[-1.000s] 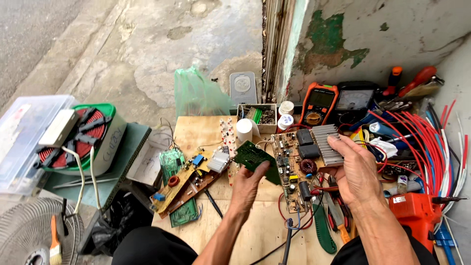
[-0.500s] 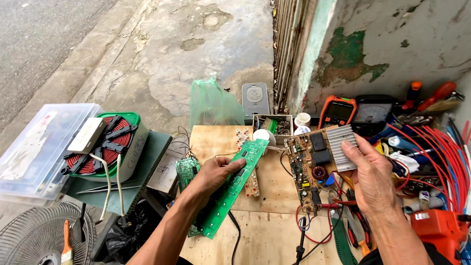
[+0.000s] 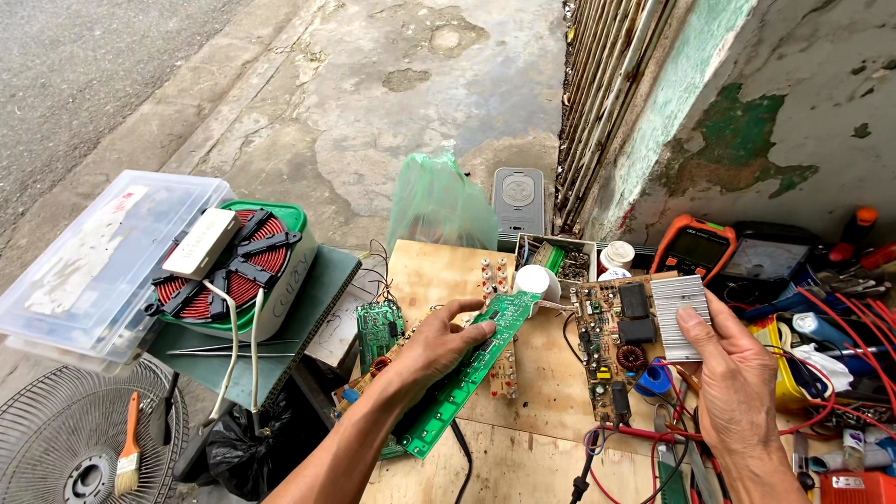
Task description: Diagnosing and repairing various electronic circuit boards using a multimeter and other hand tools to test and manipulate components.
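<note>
Long green circuit board, red-coiled black disc, orange meter.

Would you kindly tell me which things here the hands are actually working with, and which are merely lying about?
In hand:
- long green circuit board, gripped by the left hand
- brown circuit board with a finned heat sink, touched by the right hand

Lying about:
- red copper coil
- clear plastic box
- orange multimeter
- fan grille
- paintbrush
</note>
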